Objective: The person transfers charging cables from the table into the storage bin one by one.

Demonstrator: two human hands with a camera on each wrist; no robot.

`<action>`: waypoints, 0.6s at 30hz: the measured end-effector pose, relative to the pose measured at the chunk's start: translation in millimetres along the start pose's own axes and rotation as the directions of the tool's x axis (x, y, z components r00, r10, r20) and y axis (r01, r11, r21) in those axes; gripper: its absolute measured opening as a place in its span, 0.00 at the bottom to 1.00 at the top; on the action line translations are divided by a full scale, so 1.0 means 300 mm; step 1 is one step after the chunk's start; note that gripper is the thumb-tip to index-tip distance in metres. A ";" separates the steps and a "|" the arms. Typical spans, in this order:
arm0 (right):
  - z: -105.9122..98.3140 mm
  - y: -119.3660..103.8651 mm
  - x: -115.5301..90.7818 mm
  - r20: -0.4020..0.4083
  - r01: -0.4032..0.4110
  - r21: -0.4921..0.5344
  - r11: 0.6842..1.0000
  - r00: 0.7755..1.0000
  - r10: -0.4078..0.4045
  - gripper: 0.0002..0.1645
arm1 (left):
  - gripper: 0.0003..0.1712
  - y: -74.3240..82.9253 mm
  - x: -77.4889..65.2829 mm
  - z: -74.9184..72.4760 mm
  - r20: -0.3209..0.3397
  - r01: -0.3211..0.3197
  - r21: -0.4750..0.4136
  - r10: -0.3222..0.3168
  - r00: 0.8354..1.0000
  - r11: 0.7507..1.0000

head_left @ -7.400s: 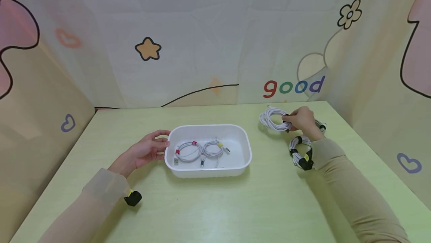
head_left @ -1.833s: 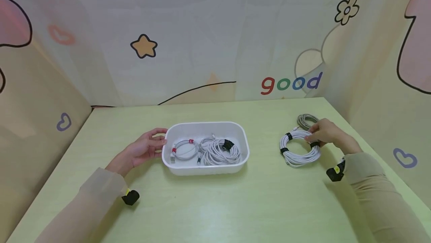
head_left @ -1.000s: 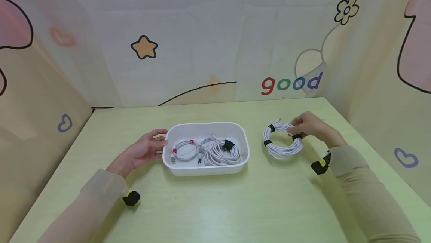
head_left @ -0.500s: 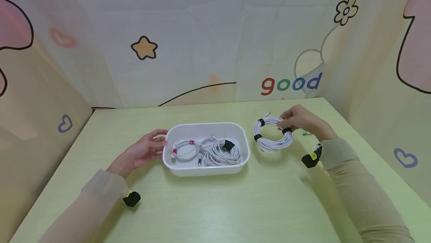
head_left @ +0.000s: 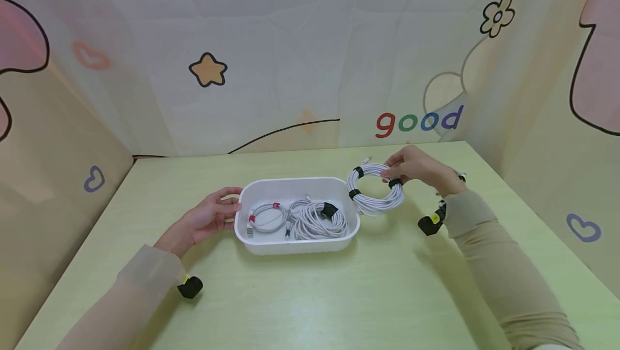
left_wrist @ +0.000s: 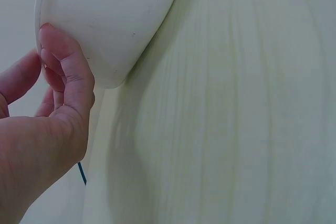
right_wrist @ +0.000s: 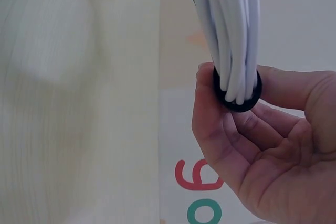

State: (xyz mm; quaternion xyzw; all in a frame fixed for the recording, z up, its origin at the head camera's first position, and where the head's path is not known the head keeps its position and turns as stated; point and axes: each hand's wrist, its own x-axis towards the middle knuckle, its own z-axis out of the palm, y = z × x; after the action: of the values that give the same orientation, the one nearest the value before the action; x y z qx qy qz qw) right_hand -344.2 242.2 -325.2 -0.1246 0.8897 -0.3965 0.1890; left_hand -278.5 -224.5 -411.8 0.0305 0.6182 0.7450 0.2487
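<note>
My right hand (head_left: pixel 411 167) pinches a coil of white cable (head_left: pixel 356 180), bound with black straps, above the right rim of a white plastic box (head_left: pixel 300 249). In the right wrist view, thumb and fingers close round the cable (right_wrist: pixel 231 30) at one strap. My left hand (head_left: pixel 208 215) holds the box's left end; the left wrist view shows the thumb at the rim and bent fingers against the outer wall (left_wrist: pixel 115 19). Inside the box lie a small cable coil with red ties (head_left: pixel 266 226) and a larger white cable bundle with a black strap (head_left: pixel 315 223).
A bit of another cable with a black strap (head_left: pixel 462 176) shows behind the right wrist; the rest is hidden. Black wrist-worn pieces hang under both sleeves. The pale table meets a printed curtain (head_left: pixel 290 70) at the back and sides.
Over seven seconds, the right hand's earlier white bundle has ended up in the box. The hand has since lifted the strapped coil and carried it left to the rim. The left hand stays put.
</note>
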 end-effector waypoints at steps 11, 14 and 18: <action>0.057 -0.060 0.049 0.024 0.014 0.036 0.999 1.000 -0.015 0.18 | 0.24 -0.002 0.000 -0.005 0.006 -0.004 -0.005 0.004 1.000 1.000; 0.076 -0.074 0.064 0.024 0.010 0.031 0.999 1.000 -0.010 0.18 | 0.25 -0.005 0.002 -0.006 0.005 -0.005 -0.007 0.005 1.000 1.000; 0.099 -0.095 0.084 0.028 0.017 0.028 0.999 0.999 -0.018 0.18 | 0.25 -0.008 0.005 -0.009 0.004 -0.007 -0.011 0.007 1.000 1.000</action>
State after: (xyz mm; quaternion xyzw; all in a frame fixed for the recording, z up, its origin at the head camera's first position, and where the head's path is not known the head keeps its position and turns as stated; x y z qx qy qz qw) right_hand -351.7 194.5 -328.0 -0.1353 0.8803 -0.4086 0.1997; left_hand -279.8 -226.0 -415.1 0.0331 0.6136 0.7491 0.2474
